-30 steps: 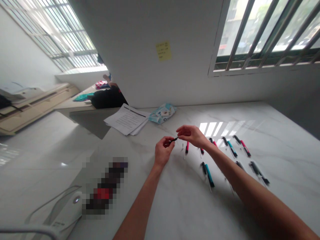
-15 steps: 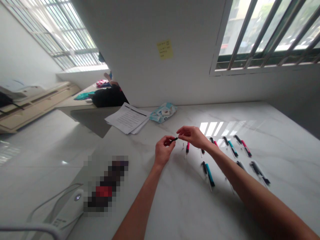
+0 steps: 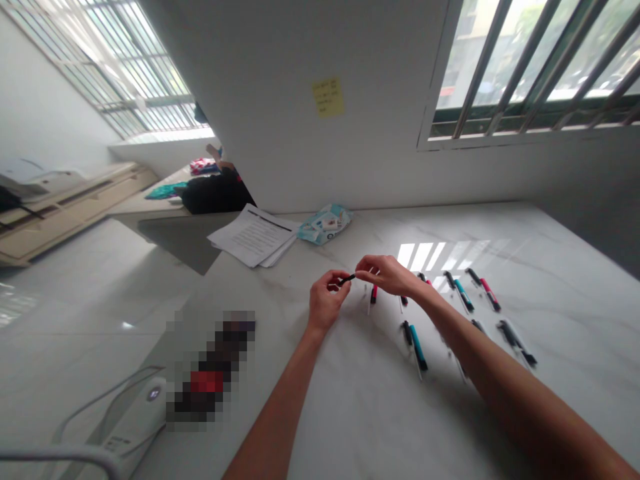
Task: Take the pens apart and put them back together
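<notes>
My left hand is closed on a small, slim black pen part, held just above the table. At the part's upper right end, the fingertips of my right hand are pinched together on it. Under and right of my right hand lie pens taken apart: a red and black pen barrel, a teal barrel and a pink-red one, with black pieces and thin white refills beside them. Nearer to me lie another teal barrel and a black pen. My right forearm hides some of the parts.
Printed papers and a light blue wipes packet lie at the back of the white marbled table. A yellow note is on the wall. At left are a blurred-out dark and red object and a white device with a cable.
Both hands stay on the black pen part, almost in the same place. My right hand's fingers have shifted very slightly; the whole view has moved a little.
</notes>
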`<state>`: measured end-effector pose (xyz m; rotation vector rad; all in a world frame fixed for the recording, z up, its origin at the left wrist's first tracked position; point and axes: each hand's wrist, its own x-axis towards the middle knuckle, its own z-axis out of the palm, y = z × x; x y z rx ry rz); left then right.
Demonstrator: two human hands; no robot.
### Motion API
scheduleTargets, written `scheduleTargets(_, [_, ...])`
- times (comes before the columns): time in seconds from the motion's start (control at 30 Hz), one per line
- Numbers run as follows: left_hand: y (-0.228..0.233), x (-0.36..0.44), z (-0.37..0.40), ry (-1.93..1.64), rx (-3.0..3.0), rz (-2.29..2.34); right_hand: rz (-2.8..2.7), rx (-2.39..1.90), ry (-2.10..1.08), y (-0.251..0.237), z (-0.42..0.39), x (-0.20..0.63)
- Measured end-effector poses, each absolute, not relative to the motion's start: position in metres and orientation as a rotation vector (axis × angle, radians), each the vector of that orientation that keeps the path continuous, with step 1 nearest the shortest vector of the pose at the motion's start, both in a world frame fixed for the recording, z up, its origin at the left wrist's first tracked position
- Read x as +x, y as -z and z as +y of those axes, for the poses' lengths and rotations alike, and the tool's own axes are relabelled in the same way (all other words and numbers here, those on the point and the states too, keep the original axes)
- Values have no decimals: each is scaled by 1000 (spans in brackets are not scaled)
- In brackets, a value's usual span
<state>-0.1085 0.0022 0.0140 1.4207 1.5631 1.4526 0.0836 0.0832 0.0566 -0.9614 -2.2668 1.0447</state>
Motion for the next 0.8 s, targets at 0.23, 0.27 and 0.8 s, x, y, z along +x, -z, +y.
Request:
scheduleTargets(0.23, [-13,-108,2,-1413,1439,1588,-2279,-970,-1055,-56,84,83])
scheduleTargets(0.27, [-13,-108,2,-1409,1441,1591,-2284,-962,-1048,-56,84,83])
scheduleTargets(0.8, [-18,-104,0,-1460,1298,1466,-2336,-1035,-1042,-59,81,81])
